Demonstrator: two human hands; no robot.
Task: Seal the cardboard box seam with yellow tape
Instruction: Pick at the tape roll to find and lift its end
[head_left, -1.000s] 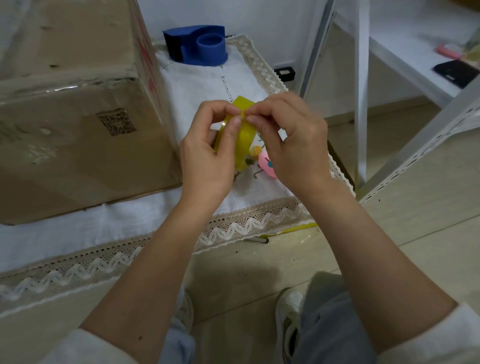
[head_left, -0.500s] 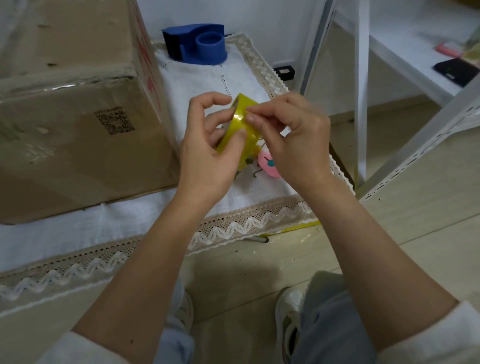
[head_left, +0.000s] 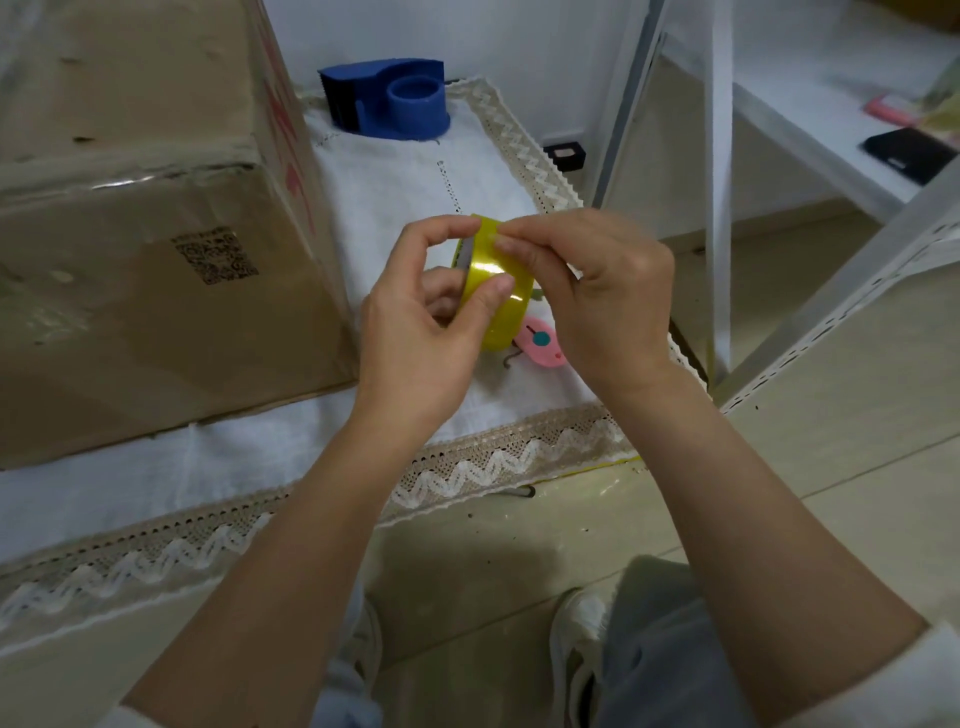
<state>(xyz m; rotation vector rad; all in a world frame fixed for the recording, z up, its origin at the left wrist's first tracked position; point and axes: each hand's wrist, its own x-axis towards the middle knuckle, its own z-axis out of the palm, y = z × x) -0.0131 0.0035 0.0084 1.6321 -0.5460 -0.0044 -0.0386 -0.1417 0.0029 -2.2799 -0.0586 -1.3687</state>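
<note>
A roll of yellow tape is held upright in the air over the white cloth, right of the cardboard box. My left hand grips the roll, thumb pressed on its outer face and fingers through the core. My right hand pinches the top of the roll with thumb and forefinger, at the tape's surface. The box is large and brown, with a printed code on its near face and clear tape along its top edge. No yellow tape shows on the box.
A blue tape dispenser stands at the back of the lace-edged white cloth. A small pink cutter lies under my hands. A white metal rack with a shelf stands to the right. My shoes show below on the floor.
The roll has turned in my left hand, showing more of its shiny outer face. My left thumb slid down the roll while my right fingertips stayed picking at the top.
</note>
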